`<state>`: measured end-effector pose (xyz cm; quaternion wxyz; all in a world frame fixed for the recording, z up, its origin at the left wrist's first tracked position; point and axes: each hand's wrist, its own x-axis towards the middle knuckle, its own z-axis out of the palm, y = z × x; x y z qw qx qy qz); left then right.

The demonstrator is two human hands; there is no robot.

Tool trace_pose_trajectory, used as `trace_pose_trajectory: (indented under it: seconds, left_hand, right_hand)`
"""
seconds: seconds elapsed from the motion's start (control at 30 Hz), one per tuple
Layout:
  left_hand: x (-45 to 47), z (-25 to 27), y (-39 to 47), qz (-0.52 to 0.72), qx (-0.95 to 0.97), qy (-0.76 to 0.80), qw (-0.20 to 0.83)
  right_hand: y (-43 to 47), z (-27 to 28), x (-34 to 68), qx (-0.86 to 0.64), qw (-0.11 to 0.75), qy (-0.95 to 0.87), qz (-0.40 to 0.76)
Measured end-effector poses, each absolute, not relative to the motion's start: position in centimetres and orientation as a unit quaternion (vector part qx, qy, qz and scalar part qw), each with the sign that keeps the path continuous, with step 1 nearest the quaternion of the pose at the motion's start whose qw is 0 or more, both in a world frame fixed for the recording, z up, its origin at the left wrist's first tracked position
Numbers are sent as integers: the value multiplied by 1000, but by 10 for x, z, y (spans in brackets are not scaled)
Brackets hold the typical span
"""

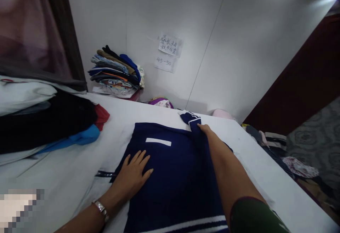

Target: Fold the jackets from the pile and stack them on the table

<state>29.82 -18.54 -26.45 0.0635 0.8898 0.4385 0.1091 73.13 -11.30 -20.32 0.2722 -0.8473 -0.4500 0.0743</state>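
Observation:
A navy knit garment [170, 176] lies spread on the white table, with a white rectangular patch near its far edge and white stripes at its near hem. My left hand [136, 169] rests palm down on its left part, fingers spread. At the far right, my right hand [204, 128] has its fingers closed at the edge of the folded-in sleeve [195, 118], which has white stripes at its end. Part of that grip is hidden from view. Pale material with a dark strip [106, 173] shows beside the garment's left edge.
Piled clothes [53, 123] in white, black, blue and red cover the table's left side. A folded stack [117, 71] stands by the wall at the back. Handwritten paper notes [168, 52] hang on the wall. More clothes [300, 165] lie below the table's right edge [292, 185].

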Motion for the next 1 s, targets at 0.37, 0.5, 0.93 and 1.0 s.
trace_pose_trajectory:
  seconds: [0.37, 0.5, 0.93, 1.0]
  left_hand:
    - [300, -257, -187, 123, 888, 434, 87]
    - [302, -257, -187, 129, 884, 440, 89]
    - [303, -241, -193, 117, 887, 439, 81]
    - [303, -241, -193, 123, 887, 438, 85]
  right_hand:
    - [-148, -156, 660, -689, 440, -571, 79]
    - [-227, -174, 607, -505, 294, -786, 200]
    - [-180, -178, 606, -714, 454, -447, 289]
    - [-165, -184, 593, -730, 426, -430, 316]
